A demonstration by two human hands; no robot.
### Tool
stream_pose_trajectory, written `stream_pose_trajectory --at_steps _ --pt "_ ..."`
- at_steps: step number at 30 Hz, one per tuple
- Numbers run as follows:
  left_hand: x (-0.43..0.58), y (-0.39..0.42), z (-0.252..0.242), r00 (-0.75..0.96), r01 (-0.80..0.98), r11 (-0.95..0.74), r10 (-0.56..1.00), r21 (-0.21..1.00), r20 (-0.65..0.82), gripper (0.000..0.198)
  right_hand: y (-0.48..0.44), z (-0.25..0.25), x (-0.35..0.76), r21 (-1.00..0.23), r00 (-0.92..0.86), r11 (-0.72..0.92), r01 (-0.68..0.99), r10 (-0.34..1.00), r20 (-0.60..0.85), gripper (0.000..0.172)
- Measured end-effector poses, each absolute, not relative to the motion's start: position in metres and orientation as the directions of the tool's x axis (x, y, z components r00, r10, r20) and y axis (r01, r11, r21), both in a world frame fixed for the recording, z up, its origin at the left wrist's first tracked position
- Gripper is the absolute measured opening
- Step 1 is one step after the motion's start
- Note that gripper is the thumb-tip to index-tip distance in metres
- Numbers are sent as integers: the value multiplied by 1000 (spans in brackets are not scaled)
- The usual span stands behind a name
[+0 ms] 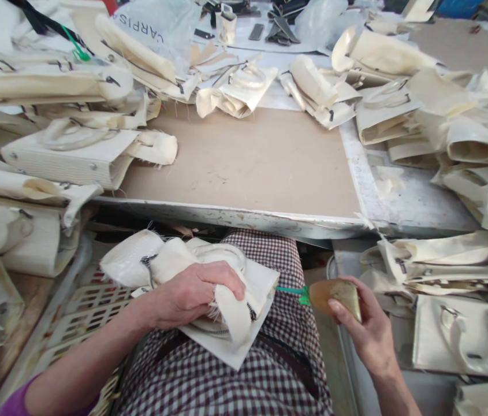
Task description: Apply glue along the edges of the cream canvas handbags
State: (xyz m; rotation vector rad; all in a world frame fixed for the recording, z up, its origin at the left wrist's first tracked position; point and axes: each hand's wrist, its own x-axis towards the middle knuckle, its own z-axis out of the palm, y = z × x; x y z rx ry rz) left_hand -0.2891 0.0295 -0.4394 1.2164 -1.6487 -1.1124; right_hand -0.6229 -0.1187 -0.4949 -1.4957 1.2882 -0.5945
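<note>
On the checked cloth over my lap lies a cream handbag point(259, 281), a small unfinished piece with frayed edges, a zip and a curved handle. My left hand point(209, 292) is closed round its folded strap end and part of the body. An amber squeeze bottle point(324, 296) with a thin green nozzle is gripped in my right hand point(367, 326). It is tilted on its side, the nozzle tip at the bag's right edge; whether it touches the bag I cannot tell.
A worktable point(244, 162) with a brown board stands in front. Piled cream bags point(70, 147) flank it on the left, more bags point(455, 115) on the right. A perforated plastic crate point(83, 312) is beside my left leg. Another green nozzle point(79, 53) shows at back left.
</note>
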Motion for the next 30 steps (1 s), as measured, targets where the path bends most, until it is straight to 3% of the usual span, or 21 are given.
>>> stream_pose_trajectory --at_steps 4,17,24,30 --pt "-289 34 -442 -192 -241 102 -980 965 56 24 -115 -496 -624 -893 281 180 -412 -907 -313 58" --pt "-286 35 -441 -181 -240 133 -979 962 90 33 -109 -490 -616 -889 192 124 -441 -955 -228 58" --pt "-287 34 -439 -151 -213 79 -987 974 47 34 -107 -486 -618 -881 218 248 -403 -909 -355 60" --pt "-287 32 -437 -138 -222 105 -988 969 75 41 -103 -483 -619 -891 175 209 -403 -938 -300 58"
